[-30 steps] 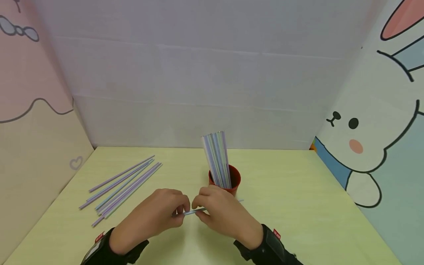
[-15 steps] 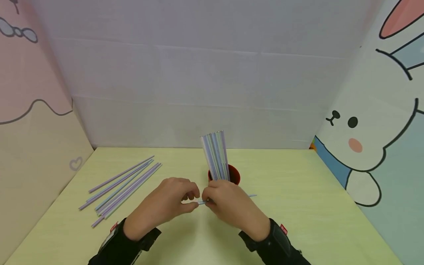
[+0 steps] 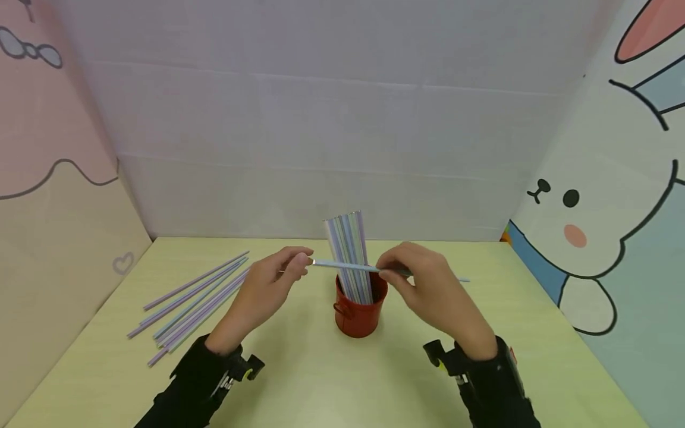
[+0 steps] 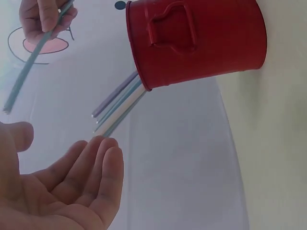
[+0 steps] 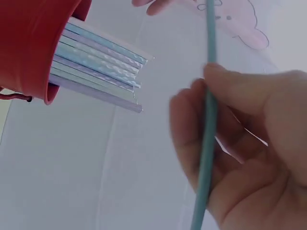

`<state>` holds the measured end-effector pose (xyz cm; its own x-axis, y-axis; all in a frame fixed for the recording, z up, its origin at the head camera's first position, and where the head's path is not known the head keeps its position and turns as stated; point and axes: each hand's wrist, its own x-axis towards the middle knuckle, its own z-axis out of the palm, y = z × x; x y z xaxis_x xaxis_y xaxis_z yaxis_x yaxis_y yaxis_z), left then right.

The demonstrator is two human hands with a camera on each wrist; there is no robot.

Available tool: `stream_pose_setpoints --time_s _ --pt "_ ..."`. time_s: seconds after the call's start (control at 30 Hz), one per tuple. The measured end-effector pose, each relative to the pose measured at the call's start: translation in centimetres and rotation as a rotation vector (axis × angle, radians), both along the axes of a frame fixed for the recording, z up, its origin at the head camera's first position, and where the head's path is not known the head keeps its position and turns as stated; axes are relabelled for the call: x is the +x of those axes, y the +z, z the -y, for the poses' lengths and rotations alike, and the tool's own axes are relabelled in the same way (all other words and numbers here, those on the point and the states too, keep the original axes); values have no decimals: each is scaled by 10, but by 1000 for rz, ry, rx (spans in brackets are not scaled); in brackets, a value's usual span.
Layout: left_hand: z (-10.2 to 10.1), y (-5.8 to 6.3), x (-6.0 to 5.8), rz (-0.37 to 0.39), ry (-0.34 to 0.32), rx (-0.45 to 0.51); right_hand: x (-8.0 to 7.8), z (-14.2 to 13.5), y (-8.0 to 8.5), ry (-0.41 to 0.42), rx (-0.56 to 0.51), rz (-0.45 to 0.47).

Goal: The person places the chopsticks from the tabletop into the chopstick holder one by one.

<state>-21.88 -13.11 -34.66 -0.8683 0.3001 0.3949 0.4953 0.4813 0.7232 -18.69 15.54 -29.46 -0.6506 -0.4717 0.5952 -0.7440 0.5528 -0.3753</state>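
Note:
My right hand (image 3: 428, 285) pinches a light blue drinking straw (image 3: 342, 266) between thumb and fingers, holding it nearly level above the table. In the right wrist view the straw (image 5: 206, 153) crosses in front of the curled fingers. My left hand (image 3: 273, 285) is at the straw's left end. Its fingers and thumb stand apart with nothing between them in the left wrist view, the straw's tip just above the thumb (image 4: 23, 136). Behind the held straw, a small red bucket (image 3: 357, 321) holds a bundle of pastel straws (image 3: 348, 238) leaning left.
Several loose purple, blue and green straws (image 3: 198, 303) lie fanned out on the left of the pale yellow table (image 3: 321, 380). A white panel (image 3: 321, 131) closes off the back, and printed side panels (image 3: 615, 238) stand left and right.
Both hands have risen and moved apart, lifting the straw up and rightward across the front of the bucket. My left fingers have opened at its end; the bucket and loose straws have stayed put.

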Motion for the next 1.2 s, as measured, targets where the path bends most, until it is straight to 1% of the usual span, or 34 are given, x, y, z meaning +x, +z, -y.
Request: stream_pose_setpoints --time_s 0.03,0.1,0.2,0.3,0.37,0.43,0.5,0.57,0.63,0.73,0.8,0.9,1.03,1.1,1.2 --pt "-2 -3 -1 12 2 8 -1 -1 1 -13 -37 -9" --pt "-9 -10 -4 45 -12 5 -3 -2 3 -22 -143 0" --pt "-23 -26 -7 118 -69 -12 0 3 9 -26 -331 44" --pt "-37 -40 -8 183 -124 -5 5 8 15 -25 -481 103" --pt "-44 -47 -10 196 -155 9 8 11 18 -25 -551 136" --pt "-50 -52 -12 181 -180 21 9 13 19 -16 -604 164" --pt "-55 -56 -15 160 -197 28 8 15 18 6 -644 178" --pt "-59 -58 -16 159 -205 40 5 17 16 25 -672 184" --pt "-61 -60 -17 163 -207 47 2 19 12 26 -680 189" --pt "-64 -63 -18 181 -203 59 -5 22 2 0 -656 214" --pt "-64 -64 -18 187 -196 59 -9 25 -4 -35 -610 233" --pt "-63 -65 -18 182 -189 50 -21 25 -24 -91 -543 269" --pt "-61 -64 -19 144 -188 16 -36 26 -50 -148 -458 311" --pt "-59 -63 -19 134 -191 3 -38 28 -57 -158 -417 321" --pt "-57 -61 -20 131 -205 -4 -41 31 -64 -170 -355 313"
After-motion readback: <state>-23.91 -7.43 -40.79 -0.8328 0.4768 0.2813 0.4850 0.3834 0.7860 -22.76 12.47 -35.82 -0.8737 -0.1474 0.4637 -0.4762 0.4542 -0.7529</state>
